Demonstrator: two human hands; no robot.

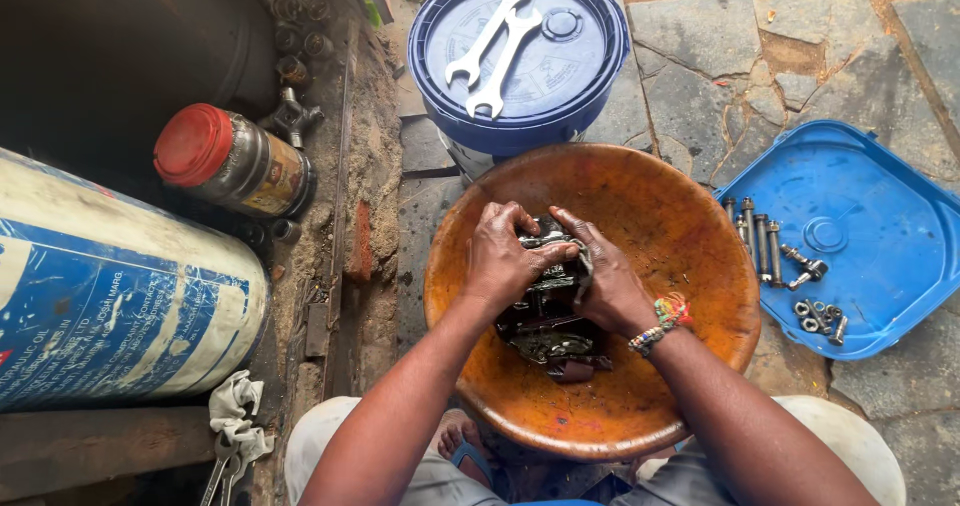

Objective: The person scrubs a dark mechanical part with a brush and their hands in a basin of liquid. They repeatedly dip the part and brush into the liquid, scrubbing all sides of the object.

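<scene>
Greasy dark metal part [548, 316] sits in the middle of an orange-brown bowl [680, 226], both hands clamped on its top: left hand [503, 258] wrapped over the left side, right hand [607, 281] gripping the right side. Blue bucket lid [560, 56] just beyond the bowl carries two wrenches [497, 46]. Blue tray lid [870, 236] at right holds bolts [760, 246] and nuts [822, 316]. Red-capped jar [235, 161] and a drum [110, 296] at left.
</scene>
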